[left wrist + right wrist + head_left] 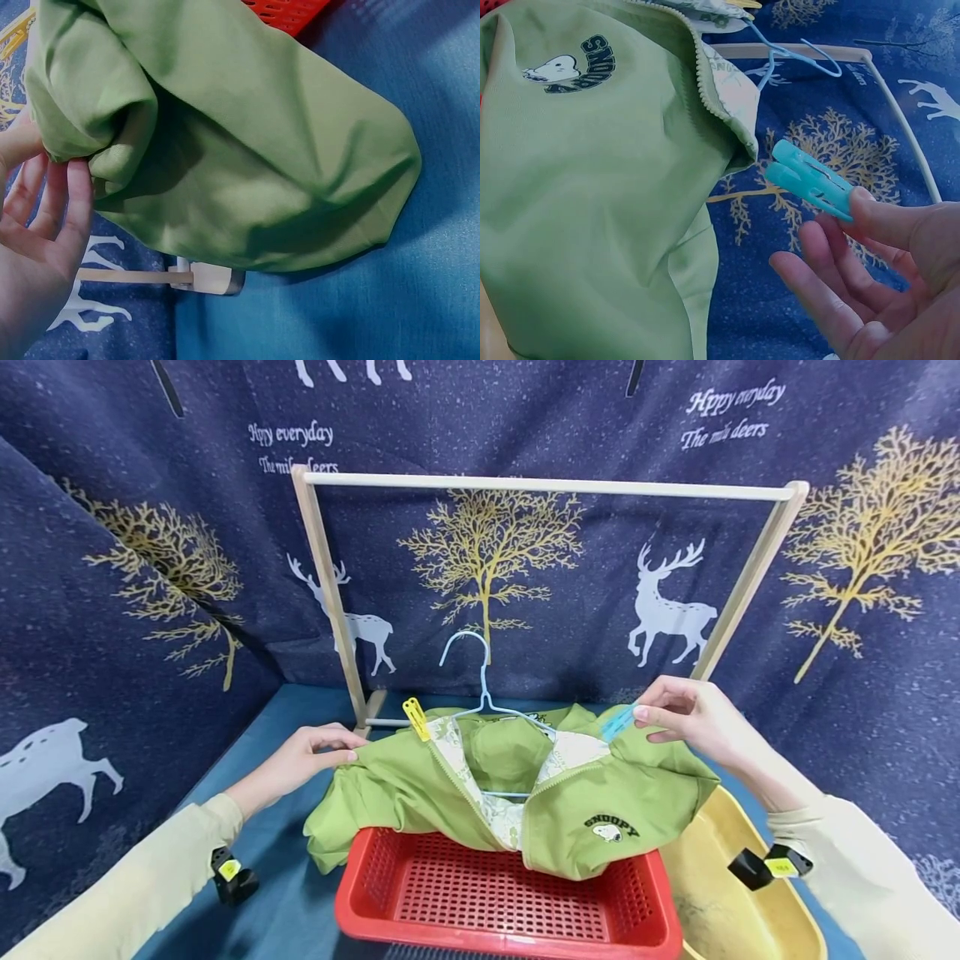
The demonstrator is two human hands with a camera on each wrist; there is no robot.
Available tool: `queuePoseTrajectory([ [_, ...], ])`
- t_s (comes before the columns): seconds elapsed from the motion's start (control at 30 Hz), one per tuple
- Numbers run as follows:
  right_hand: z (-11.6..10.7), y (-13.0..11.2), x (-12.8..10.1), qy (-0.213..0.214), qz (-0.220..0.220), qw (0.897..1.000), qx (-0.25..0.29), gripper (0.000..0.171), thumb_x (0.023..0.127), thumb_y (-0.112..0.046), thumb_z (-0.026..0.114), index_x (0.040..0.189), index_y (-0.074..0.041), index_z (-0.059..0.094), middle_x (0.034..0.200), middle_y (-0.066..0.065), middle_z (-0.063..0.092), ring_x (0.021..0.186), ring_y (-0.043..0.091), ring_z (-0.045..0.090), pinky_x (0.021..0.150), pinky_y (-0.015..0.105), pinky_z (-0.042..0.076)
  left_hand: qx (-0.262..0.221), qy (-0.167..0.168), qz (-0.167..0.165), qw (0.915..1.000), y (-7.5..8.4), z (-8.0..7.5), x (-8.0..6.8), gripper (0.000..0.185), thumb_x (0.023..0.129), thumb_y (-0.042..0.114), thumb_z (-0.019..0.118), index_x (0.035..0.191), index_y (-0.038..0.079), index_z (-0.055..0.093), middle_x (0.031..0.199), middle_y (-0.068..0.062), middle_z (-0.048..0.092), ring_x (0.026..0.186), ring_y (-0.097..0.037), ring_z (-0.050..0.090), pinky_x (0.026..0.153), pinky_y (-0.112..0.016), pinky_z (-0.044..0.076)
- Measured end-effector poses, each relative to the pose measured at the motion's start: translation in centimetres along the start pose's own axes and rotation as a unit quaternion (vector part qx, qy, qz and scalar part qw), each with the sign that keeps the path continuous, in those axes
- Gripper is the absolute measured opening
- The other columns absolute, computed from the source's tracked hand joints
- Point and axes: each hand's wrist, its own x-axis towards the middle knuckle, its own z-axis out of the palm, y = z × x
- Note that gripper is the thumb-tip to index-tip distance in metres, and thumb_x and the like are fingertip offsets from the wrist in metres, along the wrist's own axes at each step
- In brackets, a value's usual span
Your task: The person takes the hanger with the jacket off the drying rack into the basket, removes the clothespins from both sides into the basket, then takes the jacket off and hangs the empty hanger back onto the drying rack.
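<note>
A green zip-up jacket (577,814) with a Snoopy print lies over a red basket, with a light blue hanger (486,700) inside its neck. My left hand (318,752) pinches the jacket's cloth at the shoulder on the left; the left wrist view shows the thumb and fingers of this hand (49,202) at a fold. Between thumb and index finger my right hand (686,718) holds a blue clothespin (810,178). In the right wrist view the clothespin's tip is apart from the jacket's collar. A yellow clothespin (416,718) grips the collar on the left.
The red basket (498,935) stands at the front, partly covered by the jacket. A yellow tub (738,893) sits on its right. Behind stands a wooden rack with a white top bar (547,485). Dark blue patterned cloth (570,585) hangs behind, and a blue cloth (281,852) covers the table.
</note>
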Motion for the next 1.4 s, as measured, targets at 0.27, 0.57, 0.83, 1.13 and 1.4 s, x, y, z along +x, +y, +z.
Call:
queuePoseTrajectory([
  [0.27, -0.1, -0.2, -0.4, 0.018, -0.013, 1.0, 0.004, 0.02, 0.096, -0.015, 0.064, 0.101, 0.004, 0.064, 0.088, -0.008, 0.073, 0.086, 0.005, 0.071, 0.071, 0.03, 0.061, 0.007, 0.001, -0.011, 0.9999, -0.3, 0.0, 0.0, 0.023, 0.095, 0.02, 0.065, 0.116, 0.012, 0.072, 0.109, -0.003, 0.069, 0.091, -0.002, 0.062, 0.078, -0.022, 0.051],
  [0.57, -0.5, -0.3, -1.4, 0.042, -0.026, 0.999, 0.011, 0.015, 0.096, -0.012, 0.064, 0.103, 0.001, 0.065, 0.088, -0.009, 0.072, 0.082, 0.002, 0.07, 0.071, 0.03, 0.061, 0.001, 0.003, -0.006, 1.0, -0.2, 0.1, 0.0, 0.023, 0.095, 0.018, 0.065, 0.116, 0.01, 0.072, 0.108, -0.004, 0.069, 0.091, -0.001, 0.062, 0.077, -0.022, 0.052],
  [0.83, -0.9, -0.1, -2.5, 0.053, -0.024, 0.998, 0.005, 0.015, 0.096, -0.01, 0.063, 0.111, -0.005, 0.065, 0.093, -0.013, 0.072, 0.083, 0.003, 0.071, 0.071, 0.028, 0.06, 0.001, 0.005, 0.0, 1.0, -0.6, 0.0, 0.1, 0.023, 0.095, 0.019, 0.066, 0.115, 0.01, 0.072, 0.104, 0.01, 0.069, 0.09, -0.002, 0.063, 0.076, -0.022, 0.053],
  [1.13, -1.2, -0.1, -2.9, 0.053, -0.02, 0.998, 0.005, 0.017, 0.097, -0.01, 0.062, 0.113, -0.008, 0.064, 0.094, -0.015, 0.073, 0.083, 0.004, 0.072, 0.071, 0.029, 0.061, -0.006, 0.002, 0.001, 1.0, -0.5, 0.1, 0.1, 0.023, 0.096, 0.017, 0.065, 0.116, 0.008, 0.072, 0.105, 0.003, 0.069, 0.09, -0.002, 0.061, 0.076, -0.022, 0.052],
  [1.4, -1.3, 0.2, -3.2, 0.056, -0.025, 0.998, 0.015, 0.016, 0.097, -0.007, 0.061, 0.112, -0.01, 0.063, 0.095, -0.015, 0.073, 0.084, 0.003, 0.071, 0.07, 0.029, 0.061, -0.005, 0.003, 0.004, 1.0, -0.5, 0.1, 0.0, 0.024, 0.096, 0.018, 0.065, 0.116, 0.007, 0.072, 0.105, 0.008, 0.068, 0.09, -0.001, 0.062, 0.076, -0.022, 0.053],
])
